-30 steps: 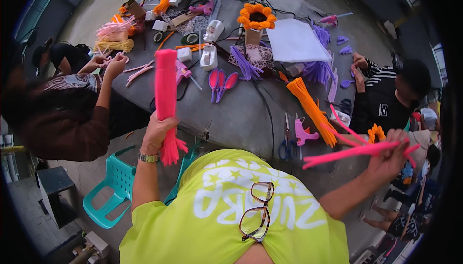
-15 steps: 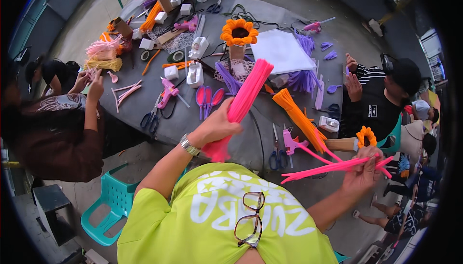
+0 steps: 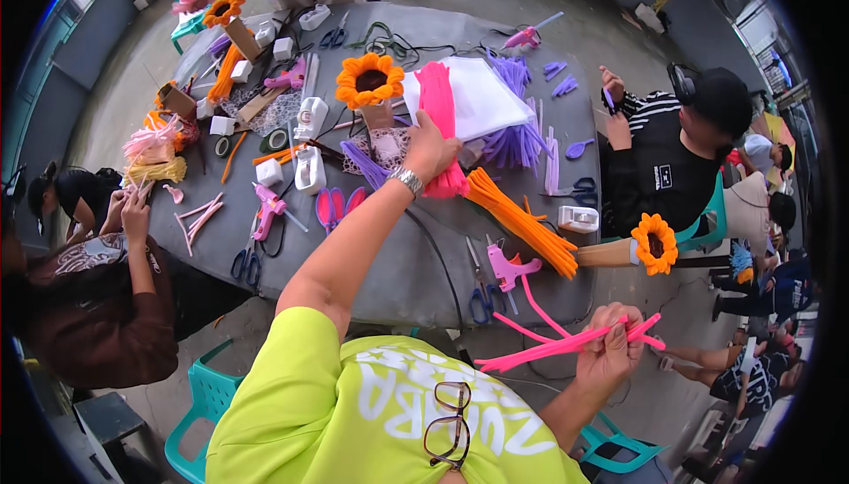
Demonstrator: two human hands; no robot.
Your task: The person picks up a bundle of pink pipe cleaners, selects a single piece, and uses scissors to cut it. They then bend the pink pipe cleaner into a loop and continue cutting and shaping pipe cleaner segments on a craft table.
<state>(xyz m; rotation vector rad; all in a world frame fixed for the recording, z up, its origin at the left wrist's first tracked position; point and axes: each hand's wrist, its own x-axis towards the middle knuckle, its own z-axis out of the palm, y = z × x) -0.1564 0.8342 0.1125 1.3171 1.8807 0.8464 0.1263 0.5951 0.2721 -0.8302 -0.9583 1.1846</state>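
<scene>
Holding, left hand (image 3: 432,150): thick pink bundle (image 3: 435,99) of fuzzy stems, fingers wrapped round its lower part, above the far half of the grey table (image 3: 389,281), overlapping the white sheets (image 3: 482,99) in view; contact with the table cannot be told. Right hand (image 3: 610,347): thumb and fingers pinching a few pink stems (image 3: 548,350), fanned and crossing, off the near edge. Step in hand, as judged: main bundle and few stems held separately. Next move, as judged, calls for a firm left grip, as loose stems could spread, and a light right pinch against bending. Adjacent: orange bundle (image 3: 522,219), purple stems (image 3: 517,144), orange flower (image 3: 370,80), pink glue gun (image 3: 510,267), scissors (image 3: 482,298). Writing: large white lettering and stars, inverted, on the lime shirt (image 3: 292,369); small white-outlined label (image 3: 662,176) on a co-worker's black top (image 3: 637,179), too small to read.
</scene>
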